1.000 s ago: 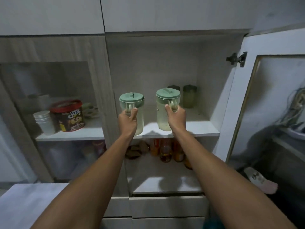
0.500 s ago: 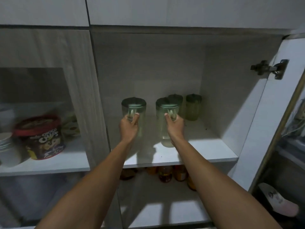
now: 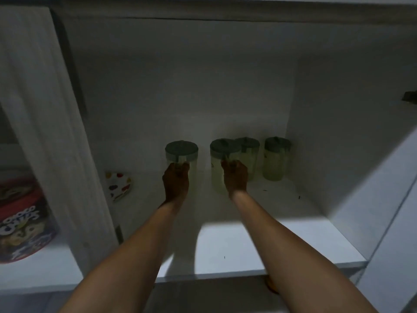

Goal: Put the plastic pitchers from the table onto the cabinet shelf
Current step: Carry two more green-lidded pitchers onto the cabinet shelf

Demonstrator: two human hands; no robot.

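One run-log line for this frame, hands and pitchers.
left hand: gripping left pitcher handle | right hand: gripping second pitcher | two more pitchers behind | shelf: release pending

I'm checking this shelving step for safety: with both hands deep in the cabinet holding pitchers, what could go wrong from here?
1. The pitcher in the right hand sits right in front of another pitcher at the back; pushing further could knock it or the far right pitcher.
2. The back of the shelf is dim, so it is hard to judge whether the left hand has its pitcher fully down before loosening its grip.
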